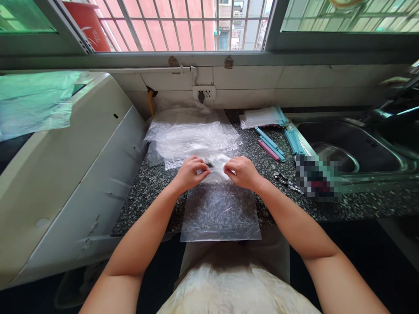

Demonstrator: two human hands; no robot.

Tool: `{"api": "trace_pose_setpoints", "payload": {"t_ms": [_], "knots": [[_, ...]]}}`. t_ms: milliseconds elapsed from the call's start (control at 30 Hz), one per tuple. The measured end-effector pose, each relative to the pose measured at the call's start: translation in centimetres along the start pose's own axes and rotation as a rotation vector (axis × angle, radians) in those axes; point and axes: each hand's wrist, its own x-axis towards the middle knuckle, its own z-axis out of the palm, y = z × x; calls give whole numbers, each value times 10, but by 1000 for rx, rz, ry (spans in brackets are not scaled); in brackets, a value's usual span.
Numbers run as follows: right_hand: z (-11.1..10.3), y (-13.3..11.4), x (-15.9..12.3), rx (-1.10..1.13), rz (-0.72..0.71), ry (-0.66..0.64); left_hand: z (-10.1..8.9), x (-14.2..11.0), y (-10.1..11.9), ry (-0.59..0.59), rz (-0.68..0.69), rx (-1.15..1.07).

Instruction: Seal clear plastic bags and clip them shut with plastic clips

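A clear plastic bag [222, 213] lies flat on the speckled counter, its lower end reaching past the front edge. My left hand [192, 173] pinches the far end of this bag between thumb and fingers. A short way to the right, my right hand [242, 172] pinches the same end, and a thin pale line of plastic runs taut between the two. Just beyond my fingers is some crumpled white plastic, partly covered by the hands. Behind it spreads a loose pile of clear plastic bags [193, 135].
On the right lie blue strips [270, 143], a pink strip [268, 150] and a stack of clear packets [262, 117]. A chain [288, 182] leads to a blurred-out item [317, 179] by the steel sink [389, 161]. A white appliance [98, 174] stands left; a socket [204, 93] is behind.
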Motion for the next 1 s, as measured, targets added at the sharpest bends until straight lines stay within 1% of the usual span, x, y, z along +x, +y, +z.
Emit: {"api": "trace_pose_setpoints", "payload": {"t_ms": [267,333,433,500,600,800,1000], "knots": [[0,-2,0,-14,-5,10,1,-1,-3,-4,4,38],[1,-3,0,-15,-11,10,1,-2,-1,25,-5,132],[2,-3,-1,-12,-22,16,0,-3,6,106,-17,315],[3,-3,-1,-9,-23,22,0,-4,11,131,-5,364],[3,-4,-1,-3,-21,27,1,-4,13,125,25,344],[4,-3,-1,4,-19,42,5,-2,6,76,47,197],[5,-3,-1,10,-11,44,4,-2,6,72,60,174]]}}
